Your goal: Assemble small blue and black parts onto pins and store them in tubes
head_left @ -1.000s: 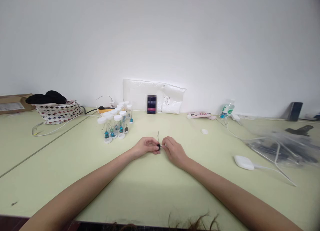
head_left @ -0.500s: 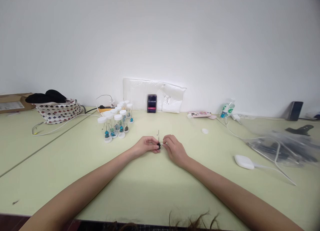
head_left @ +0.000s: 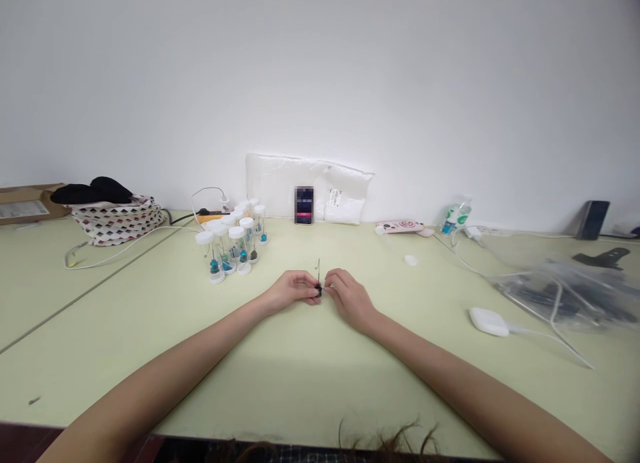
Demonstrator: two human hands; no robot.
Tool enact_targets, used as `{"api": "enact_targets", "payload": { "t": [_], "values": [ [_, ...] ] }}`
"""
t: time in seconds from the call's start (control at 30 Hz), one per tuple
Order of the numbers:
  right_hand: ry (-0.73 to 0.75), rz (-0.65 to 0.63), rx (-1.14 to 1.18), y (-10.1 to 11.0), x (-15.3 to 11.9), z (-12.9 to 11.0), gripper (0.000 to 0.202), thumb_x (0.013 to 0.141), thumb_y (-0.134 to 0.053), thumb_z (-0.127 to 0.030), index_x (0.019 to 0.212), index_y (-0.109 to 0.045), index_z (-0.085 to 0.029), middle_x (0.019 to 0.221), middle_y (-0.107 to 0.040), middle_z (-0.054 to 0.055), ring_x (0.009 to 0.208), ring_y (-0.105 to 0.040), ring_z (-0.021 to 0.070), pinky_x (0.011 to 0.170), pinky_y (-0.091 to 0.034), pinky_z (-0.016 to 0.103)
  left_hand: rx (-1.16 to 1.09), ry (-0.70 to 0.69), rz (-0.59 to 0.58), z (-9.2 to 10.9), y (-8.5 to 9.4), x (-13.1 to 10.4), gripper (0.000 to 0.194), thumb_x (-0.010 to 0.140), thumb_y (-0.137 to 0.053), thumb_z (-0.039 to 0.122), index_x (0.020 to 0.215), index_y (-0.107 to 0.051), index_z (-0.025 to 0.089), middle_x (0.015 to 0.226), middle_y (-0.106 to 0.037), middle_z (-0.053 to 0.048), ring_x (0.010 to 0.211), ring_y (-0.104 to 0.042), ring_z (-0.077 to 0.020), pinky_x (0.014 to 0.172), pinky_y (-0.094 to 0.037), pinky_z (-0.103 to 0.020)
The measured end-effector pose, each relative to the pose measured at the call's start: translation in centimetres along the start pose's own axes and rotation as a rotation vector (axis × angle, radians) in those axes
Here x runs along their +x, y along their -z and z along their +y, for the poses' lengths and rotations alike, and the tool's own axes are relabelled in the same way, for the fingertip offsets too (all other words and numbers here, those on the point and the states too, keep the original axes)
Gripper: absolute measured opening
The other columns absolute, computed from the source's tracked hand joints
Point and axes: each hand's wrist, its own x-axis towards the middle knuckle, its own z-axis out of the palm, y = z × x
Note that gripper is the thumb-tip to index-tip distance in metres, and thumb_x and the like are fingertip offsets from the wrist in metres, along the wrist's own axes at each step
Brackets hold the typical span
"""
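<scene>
Between the thumb and fingers of my left hand (head_left: pixel 290 291) is a small black knob-like piece (head_left: pixel 319 290). From its top rises a thin metal wire (head_left: pixel 319 271) with a small hook or loop near its upper end. My right hand (head_left: pixel 351 301) is closed in a pinch just right of the black piece. A short, thin, pale rod (head_left: pixel 324 288) bridges the gap from these fingertips to the piece's side; its far end and exact kind are hidden. Left of my hands stand several clear tubes with white caps (head_left: pixel 237 232), holding blue, green or dark pieces on wires.
A phone (head_left: pixel 304 205) leans on clear plastic packaging (head_left: pixel 275 183) by the wall. A white disc (head_left: pixel 411 260) lies to the right, near a pink case (head_left: pixel 400 227). Further right are a white adapter (head_left: pixel 489 321), cables and a plastic bag (head_left: pixel 575 299). A patterned bag (head_left: pixel 117 221) sits left.
The gap between my right fingertips and the black piece looks slightly narrower, and less of the thin rod shows. My left hand keeps its grip. The whole view has shifted slightly.
</scene>
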Motion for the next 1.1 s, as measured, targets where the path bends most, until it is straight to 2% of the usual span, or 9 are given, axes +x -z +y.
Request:
{"api": "enact_targets", "payload": {
  "t": [0.2, 0.5, 0.7, 0.9, 1.1],
  "values": [
    [-0.066, -0.047, -0.027, -0.13, -0.22, 0.14, 0.015, 0.088, -0.036, -0.022, 0.085, -0.05, -0.02, 0.08, -0.055, 0.003, 0.06, -0.05, 0.011, 0.053, -0.037, 0.021, 0.017, 0.004, 0.001, 0.0, -0.03, -0.03, 0.032, 0.061, -0.071, 0.027, 0.083, -0.057, 0.009, 0.079, -0.064, -0.01, 0.073, -0.064, -0.0213, 0.072, -0.049, -0.038],
    [-0.051, -0.009, 0.14, -0.42, -0.23, 0.5, 0.014, 0.088, -0.036, -0.02, 0.086, -0.05, -0.019, 0.079, -0.052, 0.003, 0.064, -0.051, 0.0122, 0.058, -0.04, 0.023, 0.018, 0.009, 0.008, 0.23, -0.11, -0.1, 0.031, 0.061, -0.07, 0.027, 0.084, -0.057, 0.009, 0.08, -0.062, -0.008, 0.073, -0.064, -0.021, 0.073, -0.049, -0.038],
    [-0.053, -0.05, 0.171, -0.77, -0.18, 0.58, 0.011, 0.087, -0.035, -0.018, 0.083, -0.045, -0.019, 0.08, -0.047, 0.003, 0.067, -0.048, 0.0129, 0.058, -0.04, 0.025, 0.02, 0.011, 0.011, 0.29, -0.2, -0.17, 0.031, 0.061, -0.07, 0.027, 0.084, -0.057, 0.01, 0.077, -0.063, -0.008, 0.071, -0.064, -0.0204, 0.074, -0.049, -0.038],
    [-0.048, -0.087, 0.093, -0.64, -0.22, 0.51, 0.012, 0.088, -0.033, -0.02, 0.084, -0.044, -0.019, 0.081, -0.048, 0.002, 0.063, -0.047, 0.0121, 0.053, -0.037, 0.023, 0.02, 0.01, 0.004, 0.26, -0.2, -0.15, 0.033, 0.06, -0.071, 0.028, 0.083, -0.057, 0.009, 0.079, -0.063, -0.009, 0.072, -0.064, -0.0203, 0.074, -0.049, -0.039],
    [-0.069, -0.044, -0.012, -0.45, -0.35, 0.6, 0.014, 0.088, -0.038, -0.023, 0.084, -0.052, -0.02, 0.079, -0.054, 0.002, 0.062, -0.052, 0.0109, 0.054, -0.037, 0.021, 0.034, 0.008, 0.0, 0.21, -0.21, -0.12, 0.032, 0.06, -0.071, 0.028, 0.083, -0.057, 0.009, 0.08, -0.063, -0.009, 0.072, -0.064, -0.0204, 0.073, -0.049, -0.038]
  ]
}}
